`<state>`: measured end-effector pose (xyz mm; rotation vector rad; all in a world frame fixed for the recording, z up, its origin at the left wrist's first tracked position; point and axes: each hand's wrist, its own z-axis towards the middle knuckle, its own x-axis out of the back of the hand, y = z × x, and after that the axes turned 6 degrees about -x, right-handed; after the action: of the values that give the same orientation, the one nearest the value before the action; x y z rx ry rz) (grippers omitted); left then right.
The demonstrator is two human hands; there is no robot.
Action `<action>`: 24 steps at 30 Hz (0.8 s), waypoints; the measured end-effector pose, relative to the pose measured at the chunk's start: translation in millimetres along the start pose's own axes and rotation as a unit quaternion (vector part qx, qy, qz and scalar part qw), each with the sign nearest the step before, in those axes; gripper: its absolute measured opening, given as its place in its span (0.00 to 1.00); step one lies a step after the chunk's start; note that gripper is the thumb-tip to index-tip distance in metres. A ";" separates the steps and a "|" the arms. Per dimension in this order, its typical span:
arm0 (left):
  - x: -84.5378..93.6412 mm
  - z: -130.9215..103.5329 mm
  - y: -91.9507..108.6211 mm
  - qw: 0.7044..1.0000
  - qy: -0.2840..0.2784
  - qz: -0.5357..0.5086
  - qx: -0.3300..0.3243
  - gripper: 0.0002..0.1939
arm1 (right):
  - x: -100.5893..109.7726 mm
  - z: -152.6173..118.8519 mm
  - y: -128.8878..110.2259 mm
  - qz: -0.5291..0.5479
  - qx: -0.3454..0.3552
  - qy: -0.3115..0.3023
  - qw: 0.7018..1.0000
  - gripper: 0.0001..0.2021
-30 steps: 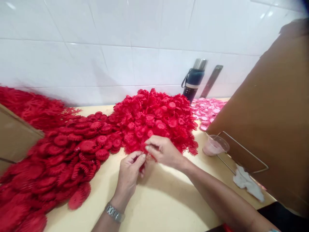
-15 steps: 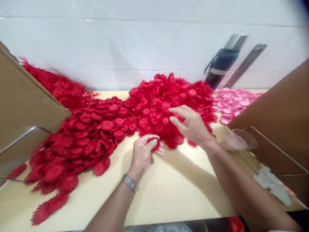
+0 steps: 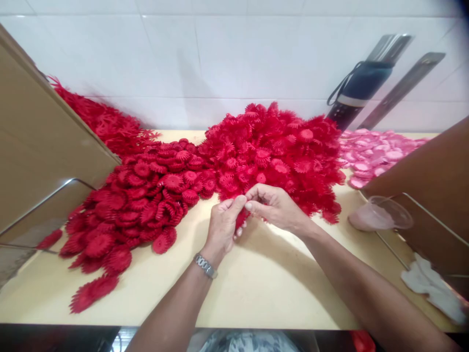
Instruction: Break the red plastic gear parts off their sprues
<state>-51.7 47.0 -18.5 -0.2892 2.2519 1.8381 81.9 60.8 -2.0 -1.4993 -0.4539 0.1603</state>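
Observation:
My left hand [image 3: 222,225], with a metal watch on its wrist, is closed around a red flower piece [image 3: 241,219] with a notched edge. Fingers hide much of that piece. Thumb and fingers of my right hand [image 3: 275,208] are pinched at its upper edge, touching the left thumb tip. Just behind both hands rises a heap of loose red fringed flower pieces [image 3: 271,151]. To the left spreads a pile of thicker, rounded red flower pieces [image 3: 128,205], some of which lie near the table's front edge.
Cardboard panels [image 3: 47,112] stand on both sides of the pale table [image 3: 271,293]. Farther back are red cutouts [image 3: 106,124], pink pieces [image 3: 381,154], a dark blue bottle [image 3: 361,88] and a metal strip [image 3: 403,90]. A plastic cup [image 3: 373,215] and white tissue [image 3: 428,283] lie right.
My right hand has come down and left from over the red heap to meet my left hand at the flower piece. The whole view has shifted slightly.

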 end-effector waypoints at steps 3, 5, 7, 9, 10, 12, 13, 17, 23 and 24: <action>0.8 0.3 0.8 1.000 -0.006 -0.019 0.022 0.23 | 9.8 5.3 -4.9 -0.095 0.033 0.073 0.992 0.06; 1.8 0.5 1.0 0.999 -0.026 -0.034 0.027 0.21 | 22.5 12.8 -10.1 -0.179 0.071 0.146 0.970 0.06; 2.5 0.6 1.3 0.995 -0.068 -0.066 0.021 0.18 | 38.7 22.2 -13.3 -0.283 0.109 0.218 0.928 0.06; 2.5 0.8 1.6 0.989 -0.105 -0.100 0.011 0.15 | 54.9 30.3 -12.7 -0.407 0.119 0.280 0.861 0.08; 2.2 0.9 1.6 0.988 -0.111 -0.109 0.007 0.14 | 61.4 32.8 -11.1 -0.461 0.115 0.305 0.826 0.09; 1.2 1.4 0.9 0.989 -0.099 -0.106 0.003 0.11 | 68.9 33.3 -6.7 -0.522 0.107 0.322 0.783 0.12; 0.7 1.7 0.2 0.991 -0.086 -0.098 0.002 0.10 | 69.3 31.4 -4.7 -0.525 0.113 0.316 0.782 0.13; -0.5 2.2 -3.7 0.996 -0.054 -0.071 -0.008 0.08 | 53.4 17.6 -4.4 -0.436 0.161 0.240 0.853 0.11; 0.5 2.2 -1.8 0.996 -0.053 -0.066 -0.018 0.10 | 25.1 8.6 -13.8 -0.273 0.134 0.128 0.944 0.09; 0.4 2.3 -0.9 0.996 -0.052 -0.067 -0.018 0.10 | 22.5 8.3 -13.9 -0.254 0.121 0.116 0.953 0.10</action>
<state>-51.8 49.1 -19.9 -0.3342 2.0801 1.7843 96.6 75.9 16.0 -1.1028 -0.5912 -0.3522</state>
